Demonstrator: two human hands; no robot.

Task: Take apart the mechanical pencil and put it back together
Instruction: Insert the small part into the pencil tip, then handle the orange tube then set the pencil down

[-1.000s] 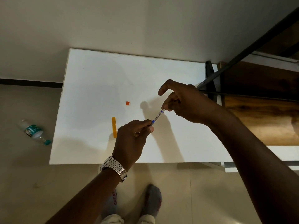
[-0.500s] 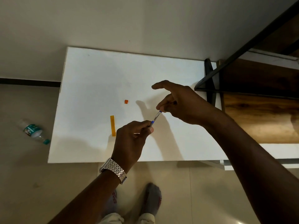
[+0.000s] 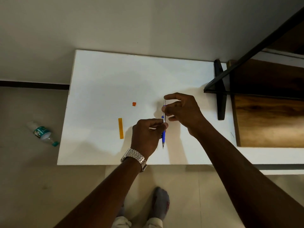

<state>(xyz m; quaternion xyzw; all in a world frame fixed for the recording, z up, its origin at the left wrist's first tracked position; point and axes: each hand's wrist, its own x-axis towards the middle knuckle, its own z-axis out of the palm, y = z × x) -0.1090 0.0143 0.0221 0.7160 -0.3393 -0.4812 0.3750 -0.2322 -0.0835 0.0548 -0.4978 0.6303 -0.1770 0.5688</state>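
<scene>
Two socked feet (image 3: 162, 203) on the tiled floor at the near edge, below the white table (image 3: 102, 79). Left hand (image 3: 146, 135), metal watch (image 3: 134, 157) on the wrist, fingers closed around the middle of the mechanical pencil (image 3: 163, 137). Pencil is held above the table's near-right part, roughly upright in the view, blue barrel and metal tip pointing toward the near edge, silver upper end pointing far. Right hand (image 3: 182, 111) just beyond the left, thumb and middle fingers pinching the silver upper part of the pencil, index finger lifted and curled over the top end. Cannot tell if the upper part is fully seated in the barrel. Left of the left hand, a yellow-orange strip (image 3: 120, 128) lies flat on the table; farther, a small orange piece (image 3: 134, 104), apart from the strip. Plastic bottle (image 3: 43, 133) lies on the floor left of the table. Dark metal frame (image 3: 220, 89) and wooden shelf (image 3: 269, 116) at right, wall beyond.
</scene>
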